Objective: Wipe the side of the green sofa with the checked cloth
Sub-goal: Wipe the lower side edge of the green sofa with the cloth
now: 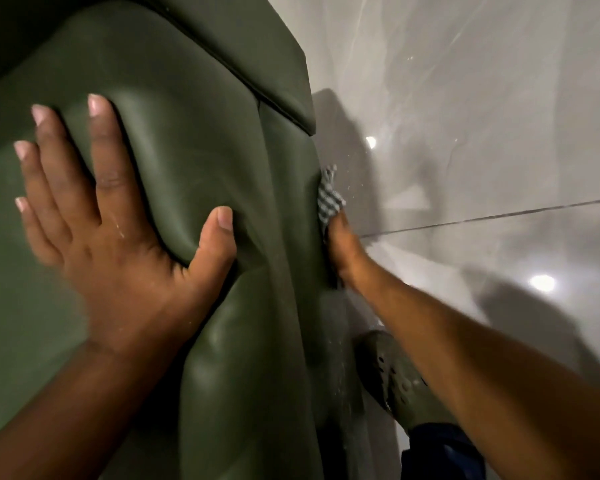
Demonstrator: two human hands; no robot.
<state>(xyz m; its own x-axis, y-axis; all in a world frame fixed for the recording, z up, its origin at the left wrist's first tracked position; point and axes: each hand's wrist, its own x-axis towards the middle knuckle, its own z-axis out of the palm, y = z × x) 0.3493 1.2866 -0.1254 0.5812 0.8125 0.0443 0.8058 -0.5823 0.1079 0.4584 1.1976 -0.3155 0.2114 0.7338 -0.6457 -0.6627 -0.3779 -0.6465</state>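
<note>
Green sofa [194,140]: fills the frame from nine o'clock through the centre; smooth, leather-like upholstery, padded top of the arm facing the camera, outer side falling away along the right edge of the upholstery.

Floor [482,116]: glossy grey tile, occupying twelve to four o'clock, with one dark grout line running toward three o'clock and bright light reflections on it.

Left hand [118,237]: at nine o'clock of centre, laid flat on the sofa's padded arm, fingers spread wide, thumb out toward the side; the cushion dents under the palm. It holds nothing.

Right hand [343,247]: just to three o'clock of centre, pressed against the sofa's outer side, seen edge-on; fingers mostly hidden, apparently closed around the cloth.

Clog [395,382]: olive, perforated, at five o'clock on the floor beside the sofa base, partly behind the right forearm.

Checked cloth [329,199]: dark-and-white check, bunched, protruding from the right hand toward twelve o'clock, touching the sofa's side.
</note>
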